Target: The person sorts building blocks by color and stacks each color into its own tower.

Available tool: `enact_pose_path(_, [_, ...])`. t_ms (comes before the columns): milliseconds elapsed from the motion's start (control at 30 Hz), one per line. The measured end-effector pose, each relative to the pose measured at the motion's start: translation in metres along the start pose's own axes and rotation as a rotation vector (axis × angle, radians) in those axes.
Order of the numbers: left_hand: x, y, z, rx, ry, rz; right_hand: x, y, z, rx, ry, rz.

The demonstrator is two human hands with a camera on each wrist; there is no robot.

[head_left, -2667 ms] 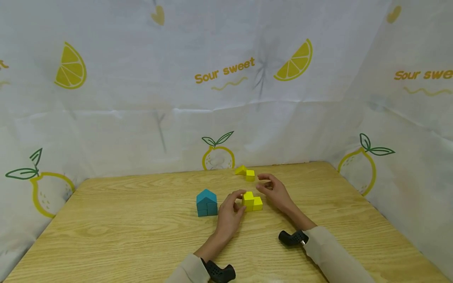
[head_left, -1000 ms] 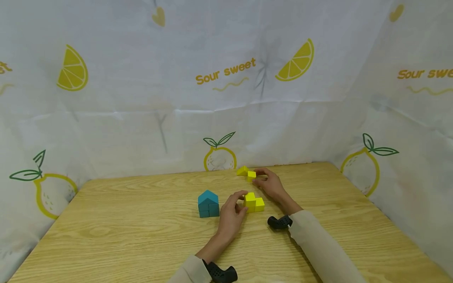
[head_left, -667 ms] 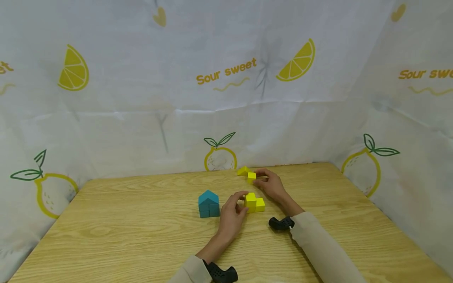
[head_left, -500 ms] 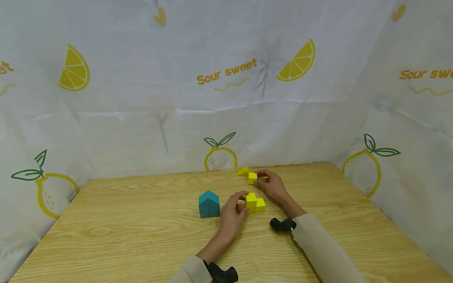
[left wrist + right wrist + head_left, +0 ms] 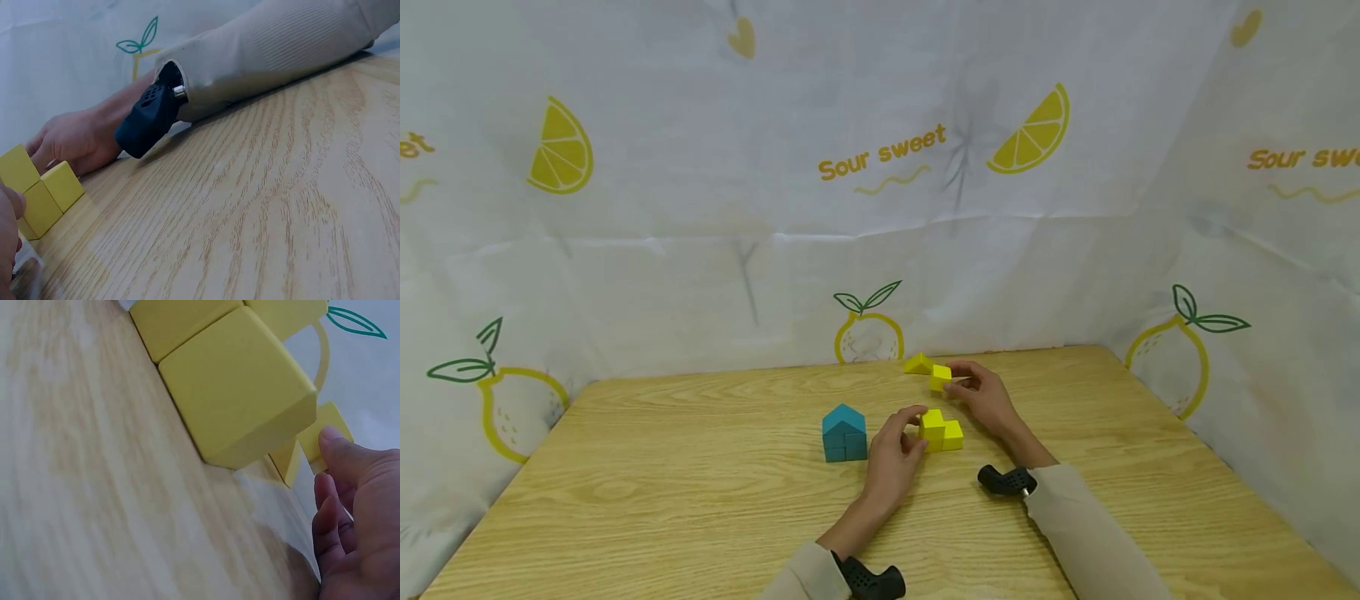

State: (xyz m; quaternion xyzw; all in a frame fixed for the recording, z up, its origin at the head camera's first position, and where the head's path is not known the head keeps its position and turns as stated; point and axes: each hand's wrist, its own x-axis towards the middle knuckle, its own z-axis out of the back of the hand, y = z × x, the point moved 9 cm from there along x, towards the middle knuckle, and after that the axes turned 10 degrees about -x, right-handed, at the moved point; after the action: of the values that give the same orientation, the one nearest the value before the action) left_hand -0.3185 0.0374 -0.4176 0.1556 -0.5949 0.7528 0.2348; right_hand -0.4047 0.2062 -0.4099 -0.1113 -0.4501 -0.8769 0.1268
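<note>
My left hand [image 5: 891,467] pinches the left side of a small yellow block stack [image 5: 932,429], one cube over another. Against the stack's right side sits a single yellow cube [image 5: 952,435], apart from the fingers. Farther back, my right hand [image 5: 992,404] holds another yellow cube [image 5: 940,377] between thumb and fingers; in the right wrist view that cube [image 5: 314,442] appears raised off the tabletop. Just behind and left of it lies a yellow triangular block [image 5: 917,364]. In the left wrist view, the left fingertips [image 5: 15,203] lie against the stack.
A blue block house [image 5: 844,435] with a pointed roof stands left of my left hand. The wooden table [image 5: 700,483] ends at a white lemon-print sheet [image 5: 662,292] at the back and sides. Black devices [image 5: 1003,481] are on both wrists.
My right hand has reached back to the rear yellow cube, taken hold of it, and drawn it slightly right, away from the triangular block. The left hand stays on the stack.
</note>
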Motion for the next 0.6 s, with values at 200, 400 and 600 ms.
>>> enact_pose_path(200, [0.000,0.000,0.000,0.000,-0.006,-0.005,-0.009,0.023,0.008,0.029,-0.014,0.042])
enact_pose_path(400, [0.000,-0.001,0.001,-0.009,-0.004,-0.009,-0.014,0.028,0.010,0.062,-0.023,0.058])
enact_pose_path(600, [0.000,-0.002,0.001,-0.011,-0.007,-0.008,-0.021,0.031,0.015,0.061,-0.034,0.069])
